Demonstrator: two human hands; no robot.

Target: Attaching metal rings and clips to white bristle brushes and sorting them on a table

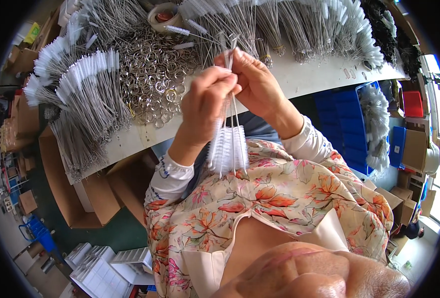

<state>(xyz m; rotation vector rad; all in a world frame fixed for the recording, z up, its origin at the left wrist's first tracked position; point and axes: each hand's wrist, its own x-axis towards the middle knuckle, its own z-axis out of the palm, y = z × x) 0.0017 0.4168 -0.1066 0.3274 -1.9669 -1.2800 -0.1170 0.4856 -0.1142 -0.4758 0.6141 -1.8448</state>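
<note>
Several white-bristled wire brushes hang bristles-down in front of my body, just off the table edge. My left hand, slightly blurred, is closed round their thin wire stems. Close beside it, my right hand pinches the upper wire ends between thumb and fingers. Whether a ring is held there is hidden by the fingertips. Just beyond my hands, a broad heap of metal split rings lies on the table, with a few loose small brushes at its far right side.
Bundles of similar brushes cover the table at left and along the back. A round tub stands at the far side. Blue bins stand to the right, open cardboard boxes at lower left, and white plastic trays below.
</note>
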